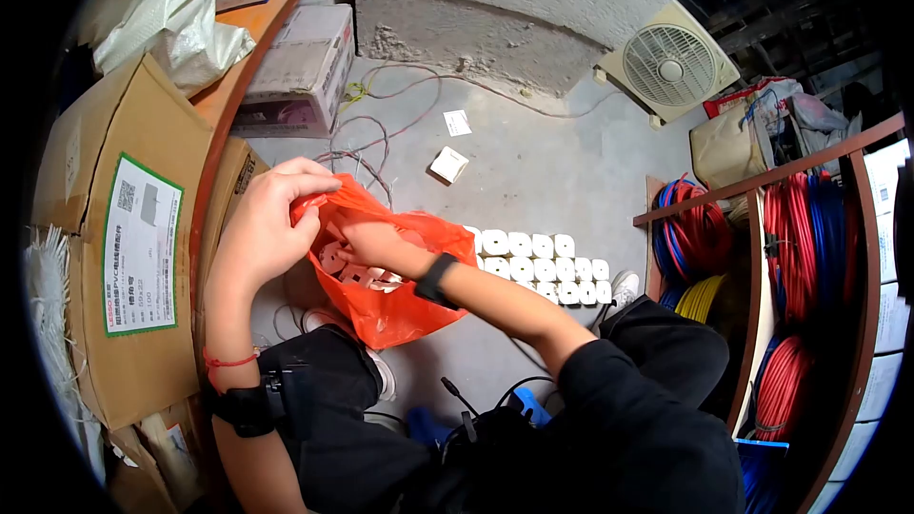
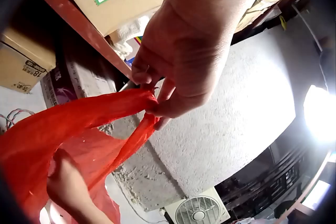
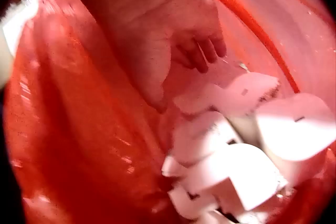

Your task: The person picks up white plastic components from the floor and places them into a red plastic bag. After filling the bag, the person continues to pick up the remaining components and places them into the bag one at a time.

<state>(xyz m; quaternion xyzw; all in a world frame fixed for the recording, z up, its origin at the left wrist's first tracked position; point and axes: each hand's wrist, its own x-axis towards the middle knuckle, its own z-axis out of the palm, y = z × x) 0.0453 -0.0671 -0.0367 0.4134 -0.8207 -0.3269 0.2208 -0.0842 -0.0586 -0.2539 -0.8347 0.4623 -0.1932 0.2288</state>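
Note:
A red plastic bag (image 1: 409,316) hangs with its mouth up, several white plastic pieces (image 1: 360,272) inside. My left hand (image 1: 276,214) pinches the bag's rim at its left side; the left wrist view shows thumb and fingers (image 2: 170,106) on the gathered red edge (image 2: 105,106). My right hand (image 1: 373,243) reaches down inside the bag. In the right wrist view that hand (image 3: 168,40) has its fingers loosely bent above the white pieces (image 3: 254,174), holding nothing that shows.
Rows of white pieces (image 1: 519,269) stand on the floor right of the bag. A small white box (image 1: 448,165) and a paper (image 1: 457,123) lie beyond it. Cartons (image 1: 143,219) line the left, a fan (image 1: 670,65) stands at the back, and cable coils (image 1: 695,228) fill a right rack.

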